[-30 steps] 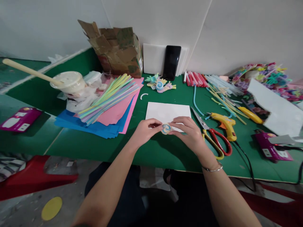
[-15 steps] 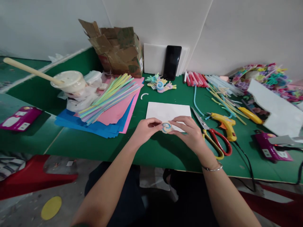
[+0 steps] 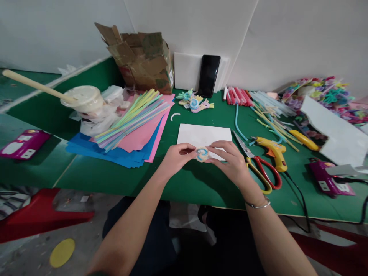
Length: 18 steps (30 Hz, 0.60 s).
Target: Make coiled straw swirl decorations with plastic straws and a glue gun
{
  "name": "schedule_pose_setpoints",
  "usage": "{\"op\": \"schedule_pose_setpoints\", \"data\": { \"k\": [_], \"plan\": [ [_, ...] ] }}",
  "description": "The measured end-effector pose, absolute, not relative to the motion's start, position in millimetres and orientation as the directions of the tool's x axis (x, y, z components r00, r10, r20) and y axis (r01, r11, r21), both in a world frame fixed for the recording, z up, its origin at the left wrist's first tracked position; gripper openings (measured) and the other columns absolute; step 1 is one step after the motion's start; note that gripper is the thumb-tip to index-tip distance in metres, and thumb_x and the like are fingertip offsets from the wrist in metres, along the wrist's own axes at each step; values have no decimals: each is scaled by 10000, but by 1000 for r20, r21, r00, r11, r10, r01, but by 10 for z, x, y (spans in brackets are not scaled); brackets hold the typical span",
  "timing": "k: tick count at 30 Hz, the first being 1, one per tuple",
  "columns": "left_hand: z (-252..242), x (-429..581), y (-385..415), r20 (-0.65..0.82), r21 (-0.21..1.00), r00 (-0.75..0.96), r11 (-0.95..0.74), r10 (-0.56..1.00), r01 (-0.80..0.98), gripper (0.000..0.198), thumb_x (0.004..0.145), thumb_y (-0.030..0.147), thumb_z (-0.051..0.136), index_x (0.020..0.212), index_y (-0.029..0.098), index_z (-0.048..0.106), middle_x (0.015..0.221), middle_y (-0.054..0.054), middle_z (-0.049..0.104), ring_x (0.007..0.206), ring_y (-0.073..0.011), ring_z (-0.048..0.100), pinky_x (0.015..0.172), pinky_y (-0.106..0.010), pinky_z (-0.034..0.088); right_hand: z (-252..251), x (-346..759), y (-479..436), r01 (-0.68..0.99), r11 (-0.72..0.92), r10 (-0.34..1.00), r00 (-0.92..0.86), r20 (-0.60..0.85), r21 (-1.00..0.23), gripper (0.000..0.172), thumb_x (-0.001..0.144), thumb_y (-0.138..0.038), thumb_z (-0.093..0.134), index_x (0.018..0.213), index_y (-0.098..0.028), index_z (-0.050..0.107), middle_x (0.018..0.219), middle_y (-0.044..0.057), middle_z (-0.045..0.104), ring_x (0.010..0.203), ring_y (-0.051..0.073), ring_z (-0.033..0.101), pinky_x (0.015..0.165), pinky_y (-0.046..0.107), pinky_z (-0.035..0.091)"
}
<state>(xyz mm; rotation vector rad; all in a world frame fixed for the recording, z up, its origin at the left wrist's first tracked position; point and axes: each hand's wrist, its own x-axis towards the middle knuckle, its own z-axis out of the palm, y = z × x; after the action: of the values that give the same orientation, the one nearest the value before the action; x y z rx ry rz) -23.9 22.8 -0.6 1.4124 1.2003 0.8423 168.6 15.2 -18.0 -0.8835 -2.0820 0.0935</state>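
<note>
Between my two hands is a small round spiral (image 3: 202,154), coiled in blue and pale cream. The thumb and fingers of my left hand (image 3: 184,153) pinch its left edge. On the opposite edge, my right hand (image 3: 227,159) grips it with thumb and fingers. The spiral is held up in front of a white board (image 3: 204,133) lying on the green table. A pair of scissors (image 3: 255,163) with red and yellow handles lies just right of my right hand, next to a yellow glue gun (image 3: 271,151).
Pastel strips (image 3: 135,119) lie on coloured sheets (image 3: 109,155) at the left, by a lidded tub (image 3: 84,97) with a stick. Behind stand a cardboard box (image 3: 143,61) and a phone (image 3: 209,76). Small coiled pieces (image 3: 194,102) lie before the phone; pink tubes (image 3: 238,96) lie to the right.
The spiral has tilted slightly, so its face shows a little more. Both hands stay in nearly the same place, still holding it.
</note>
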Motion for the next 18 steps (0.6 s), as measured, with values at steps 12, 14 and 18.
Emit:
{"op": "schedule_pose_setpoints", "data": {
  "k": [12, 14, 18],
  "plan": [
    [-37, -228, 229, -107, 983, 197, 74, 975, 169, 134, 704, 289, 656, 740, 161, 648, 700, -24, 664, 648, -146, 616, 662, -288, 519, -172, 1682, 148, 593, 734, 630, -412, 658, -331, 251, 813, -246, 614, 1063, -244, 636, 925, 76, 673, 881, 209, 619, 739, 384, 506],
    [-45, -227, 225, -117, 984, 182, 89, 976, 153, 143, 689, 290, 673, 737, 157, 648, 684, -21, 660, 634, -142, 617, 652, -285, 524, -175, 1680, 142, 600, 733, 629, -418, 655, -321, 252, 819, -232, 607, 1069, -238, 631, 933, 78, 672, 891, 209, 615, 746, 384, 501],
    [-41, -221, 217, -147, 985, 161, 129, 976, 113, 182, 657, 299, 708, 747, 152, 652, 663, -19, 655, 615, -139, 620, 635, -281, 532, -169, 1674, 128, 604, 738, 621, -433, 653, -301, 253, 827, -195, 590, 1077, -216, 625, 941, 87, 671, 912, 211, 607, 758, 377, 493]
  ]
}}
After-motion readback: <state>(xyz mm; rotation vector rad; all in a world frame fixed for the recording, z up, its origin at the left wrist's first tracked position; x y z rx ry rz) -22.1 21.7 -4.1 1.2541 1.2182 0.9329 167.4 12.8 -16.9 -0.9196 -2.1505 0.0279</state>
